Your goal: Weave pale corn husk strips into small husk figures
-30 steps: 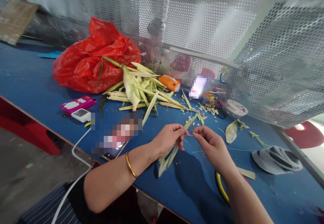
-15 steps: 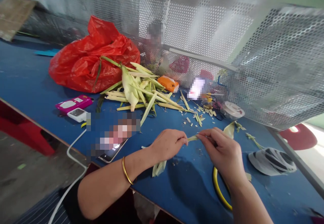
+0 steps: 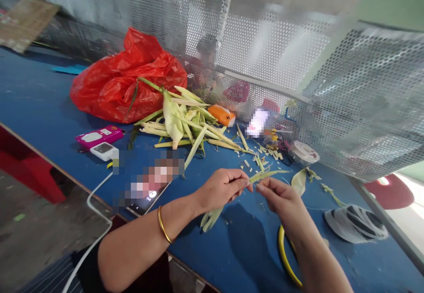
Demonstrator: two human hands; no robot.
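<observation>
My left hand point(image 3: 222, 188) is closed on a narrow pale-green leaf strip point(image 3: 265, 175) whose tip points right past the fingers, with its other ends point(image 3: 209, 219) hanging out below the palm. My right hand point(image 3: 281, 201) is pinched just right of the left fingers, close under the strip; what it pinches is too small to see. A gold bangle point(image 3: 163, 225) circles my left wrist. Both hands hover over the blue table point(image 3: 39, 99).
A pile of green leaves point(image 3: 183, 122) lies before a red plastic bag point(image 3: 122, 79). Cut leaf bits point(image 3: 261, 156) are scattered behind the hands. Nearby are a phone point(image 3: 145, 196), a pink device point(image 3: 98, 136), a yellow ring point(image 3: 287, 257), a white roll point(image 3: 304, 152) and a perforated metal screen point(image 3: 331, 85).
My right hand has let go of the strip's end and drawn back toward the left fingers. The strip's tip now sticks out free to the right.
</observation>
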